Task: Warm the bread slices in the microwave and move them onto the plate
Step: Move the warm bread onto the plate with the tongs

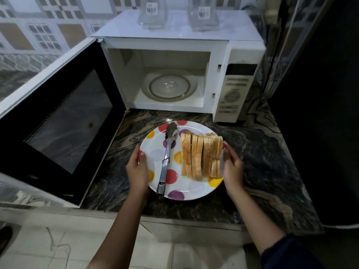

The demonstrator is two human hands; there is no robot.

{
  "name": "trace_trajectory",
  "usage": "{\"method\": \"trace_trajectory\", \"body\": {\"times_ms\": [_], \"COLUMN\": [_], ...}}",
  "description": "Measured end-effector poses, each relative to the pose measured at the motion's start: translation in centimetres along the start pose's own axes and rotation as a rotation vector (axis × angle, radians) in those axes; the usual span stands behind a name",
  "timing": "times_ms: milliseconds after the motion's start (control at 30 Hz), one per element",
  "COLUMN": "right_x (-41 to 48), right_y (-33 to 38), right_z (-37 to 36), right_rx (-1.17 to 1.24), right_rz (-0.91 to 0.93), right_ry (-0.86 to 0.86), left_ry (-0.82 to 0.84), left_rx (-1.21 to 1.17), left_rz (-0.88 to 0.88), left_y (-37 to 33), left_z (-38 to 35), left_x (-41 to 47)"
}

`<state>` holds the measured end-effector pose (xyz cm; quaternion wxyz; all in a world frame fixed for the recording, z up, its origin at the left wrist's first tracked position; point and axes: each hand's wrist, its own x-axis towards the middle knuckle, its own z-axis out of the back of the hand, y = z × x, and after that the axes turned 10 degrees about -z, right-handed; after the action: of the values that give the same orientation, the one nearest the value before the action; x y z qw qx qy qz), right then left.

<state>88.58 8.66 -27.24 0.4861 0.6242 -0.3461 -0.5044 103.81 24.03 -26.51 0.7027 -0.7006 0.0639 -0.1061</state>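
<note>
A white plate with coloured dots [186, 188] is over the dark stone counter, in front of the microwave. Several bread slices [201, 155] stand in a row on its right half. Metal tongs [167, 156] lie on its left half, handle toward me. My left hand [138, 167] grips the plate's left rim, thumb on top. My right hand [232, 165] holds the right rim, beside the end slice. The white microwave [167, 74] has its door [58, 121] swung wide open to the left. Its glass turntable [169, 87] carries nothing.
Two clear glass jars [152, 12] [203, 13] stand on top of the microwave. The control panel [234, 94] is on its right side. A dark tall surface [320, 113] borders the counter on the right. The counter's front edge [194, 223] runs below the plate.
</note>
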Motion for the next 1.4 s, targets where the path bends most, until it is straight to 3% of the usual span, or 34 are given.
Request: {"method": "trace_trajectory", "body": {"times_ms": [400,733,1100,1400], "right_x": [-11.9,-25.2,-37.8,-41.3], "right_y": [-1.3,-6.1,-11.0,-11.3], "right_z": [2.0,1.3,-7.6,-18.3], "right_rx": [-0.009,-0.105,-0.166,-0.16], "right_rz": [0.094,0.12,0.1,0.048], "right_ry": [0.024,0.282,0.618,0.75], "left_ry": [-0.035,-0.224,-0.541,-0.703], "left_rx": [-0.135,-0.216,-0.124,-0.109], "left_rz": [0.052,0.082,0.089,0.009], "left_y": [-1.8,-2.8,-3.1,-3.8], "left_z": [10.0,24.6,41.9,49.3], "left_x": [-7.9,-17.8,-23.5,-18.9]}}
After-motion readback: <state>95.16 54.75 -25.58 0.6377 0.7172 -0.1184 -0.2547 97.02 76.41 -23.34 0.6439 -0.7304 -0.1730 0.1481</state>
